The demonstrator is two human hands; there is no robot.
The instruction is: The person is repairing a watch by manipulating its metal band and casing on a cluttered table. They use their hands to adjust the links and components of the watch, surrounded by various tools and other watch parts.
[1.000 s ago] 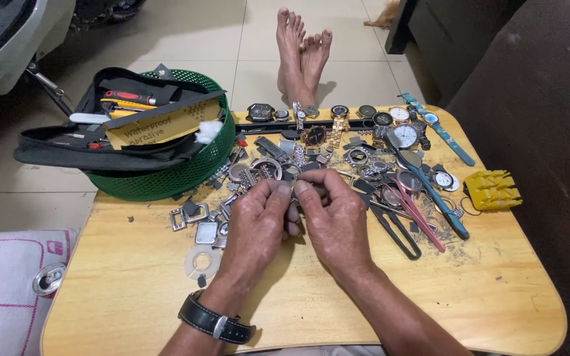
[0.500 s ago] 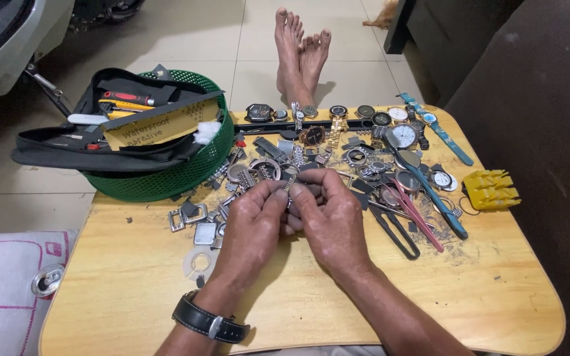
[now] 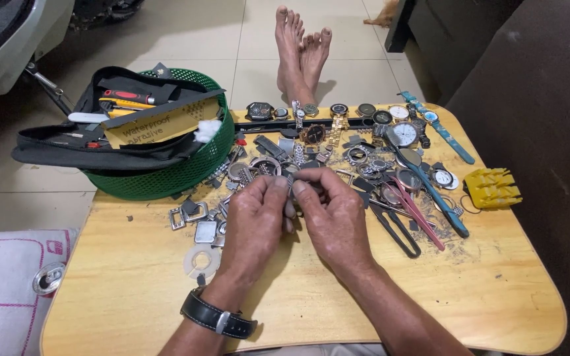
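Note:
My left hand (image 3: 253, 221) and my right hand (image 3: 334, 217) meet over the middle of a low wooden table (image 3: 133, 290). Together their fingertips pinch a small metal watch part (image 3: 289, 181), mostly hidden by the fingers. A black wristwatch (image 3: 218, 318) is strapped on my left wrist. Just beyond the hands lies a pile of watch cases, rings and band pieces (image 3: 265, 166). Loose square metal cases (image 3: 196, 221) and a pale ring (image 3: 200, 260) lie left of my left hand.
A green basket (image 3: 166, 175) holding a black tool pouch stands at the back left. A row of watches (image 3: 338, 113) lines the far edge. Pink and blue tools (image 3: 423, 211) and a yellow block (image 3: 493, 188) lie right. Bare feet (image 3: 301, 49) rest beyond.
Both hands have shifted slightly away from me toward the pile, fingertips staying together on the small part. Nothing else on the table moved.

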